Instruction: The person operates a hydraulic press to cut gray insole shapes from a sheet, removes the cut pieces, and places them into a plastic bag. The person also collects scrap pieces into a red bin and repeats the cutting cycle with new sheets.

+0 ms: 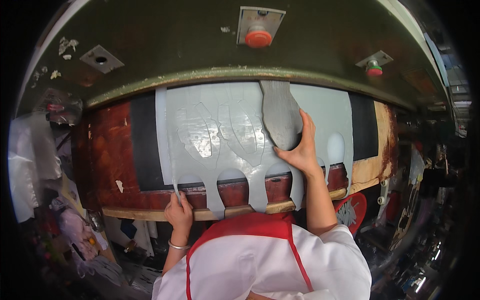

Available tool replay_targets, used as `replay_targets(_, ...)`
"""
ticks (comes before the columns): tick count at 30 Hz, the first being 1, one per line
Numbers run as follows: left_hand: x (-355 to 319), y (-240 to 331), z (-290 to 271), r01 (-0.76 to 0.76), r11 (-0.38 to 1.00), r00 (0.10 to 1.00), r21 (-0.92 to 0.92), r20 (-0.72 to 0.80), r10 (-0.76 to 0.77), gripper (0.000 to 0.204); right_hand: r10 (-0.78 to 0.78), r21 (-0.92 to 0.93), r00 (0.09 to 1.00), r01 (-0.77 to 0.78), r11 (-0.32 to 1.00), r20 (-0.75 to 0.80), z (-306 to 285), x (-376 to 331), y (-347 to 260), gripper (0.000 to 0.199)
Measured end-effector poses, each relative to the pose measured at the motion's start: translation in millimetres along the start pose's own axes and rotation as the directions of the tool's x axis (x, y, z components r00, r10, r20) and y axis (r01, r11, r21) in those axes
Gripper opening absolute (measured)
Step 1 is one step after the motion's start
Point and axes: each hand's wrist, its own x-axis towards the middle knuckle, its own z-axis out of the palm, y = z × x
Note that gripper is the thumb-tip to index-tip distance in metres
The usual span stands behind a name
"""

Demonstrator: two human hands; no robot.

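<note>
A shoe-shaped metal cutting die (281,112) lies on a thin grey sheet (322,107), its far end under the edge of the green machine. My right hand (304,150) grips the die's near rounded end, thumb on the left and fingers along the right side. At the sheet's near left corner, my left hand (179,211) pinches its edge. Two shoe-shaped outlines with inner slits are cut into the sheet left of the die. Rounded gaps run along the sheet's near side, with strips hanging over the table edge.
Above the work hangs a green machine beam (175,45) with a red push button (258,39) and a smaller red-and-green button (374,70). A black board (145,150) lies under the sheet on the reddish wooden table (107,155). Offcuts fill a red basin (361,200) at the right.
</note>
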Motion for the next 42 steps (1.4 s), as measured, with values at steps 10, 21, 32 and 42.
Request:
replay_targets(10,100.4,38.4,20.9,0.115,0.985,0.987,0.130,-0.124,-0.098,0.024,-0.047,-0.215,0.588,-0.219,0.952,-0.808,-143.2,187.9,100.5,0.050)
replay_targets(21,118.2,41.5,37.5,-0.052,0.996,0.921,-0.067,-0.388,0.022,0.025,-0.193,-0.226,0.592,0.019,0.974,-0.782,-104.1,120.1,135.8,0.090)
replay_targets(32,67.1,5.0,50.8,-0.404,0.851,0.896,-0.337,-0.336,0.292,0.041,-0.396,-0.068,0.896,0.391,0.918,-0.201,107.0,-29.9,-70.3,0.022)
replay_targets(42,-113.9,-381.5,-98.5,-0.173,0.928,0.981,-0.330,-0.140,0.133,0.017,-0.264,-0.833,0.957,0.244,0.496,0.124,270.9,-68.2,-184.8,0.075)
